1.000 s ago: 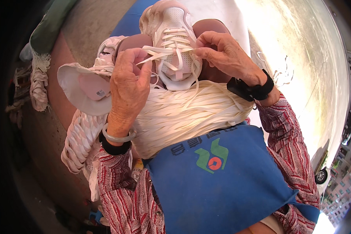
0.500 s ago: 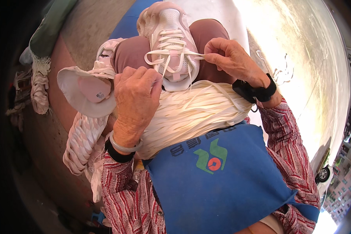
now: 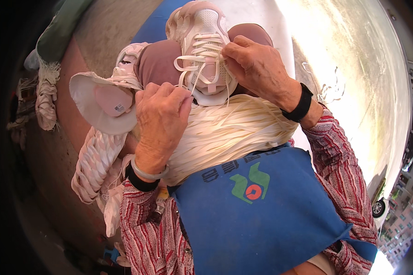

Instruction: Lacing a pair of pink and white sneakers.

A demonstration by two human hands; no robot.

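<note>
A pale pink and white sneaker (image 3: 199, 22) rests between my knees, its toe toward the top of the view. A cream shoelace (image 3: 205, 46) crosses its front in several rows, with a loose loop hanging at the left. My right hand (image 3: 258, 69) is at the sneaker's right edge, thumb and forefinger pinched on the lace by the eyelets. Beside the lower left of the sneaker, my left hand (image 3: 162, 123) is closed, its fingertips on a lace strand. A thick bundle of cream laces (image 3: 234, 123) lies across my lap below the sneaker.
A blue apron (image 3: 261, 215) covers my lap. To the left are a white and pink shoe part (image 3: 106, 101) and a stack of pink-white pieces (image 3: 98, 158). Loose laces (image 3: 332, 87) lie on the sunlit ground at right.
My right hand has moved left and slightly up, from pulling a lace out to the side to the sneaker's edge. My left hand stays nearly in place. The sneaker has shifted slightly right.
</note>
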